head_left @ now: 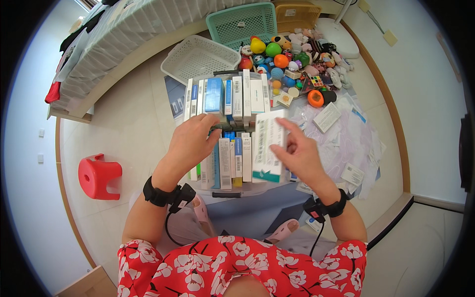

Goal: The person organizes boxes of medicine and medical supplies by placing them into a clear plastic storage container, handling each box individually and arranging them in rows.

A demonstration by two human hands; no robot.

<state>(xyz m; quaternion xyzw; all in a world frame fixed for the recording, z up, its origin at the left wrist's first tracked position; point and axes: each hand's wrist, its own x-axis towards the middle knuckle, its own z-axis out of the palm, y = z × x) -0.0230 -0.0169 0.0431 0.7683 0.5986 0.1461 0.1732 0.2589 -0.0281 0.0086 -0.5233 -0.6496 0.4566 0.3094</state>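
My right hand [300, 154] grips a white carton with a green band [268, 148] by its right side, thumb and forefinger on it. This carton is slightly blurred and tilted over the right part of a clear plastic bin [256, 188]. Upright medicine-type cartons stand in the bin in a back row, including a blue box [214, 94], and a front row, including a white carton [225, 163]. At the gap between the rows, on the left, is my left hand [195, 137]. Its fingertips reach down among the cartons, and whether they pinch anything is hidden.
Behind the bin stand a white basket [174, 67], a green basket [209, 22] and a yellow basket [315, 11]. Toys [281, 61] are heaped at back right. Pale packaged items [334, 143] and a loose white carton [326, 117] lie right. A red stool [92, 180] stands left.
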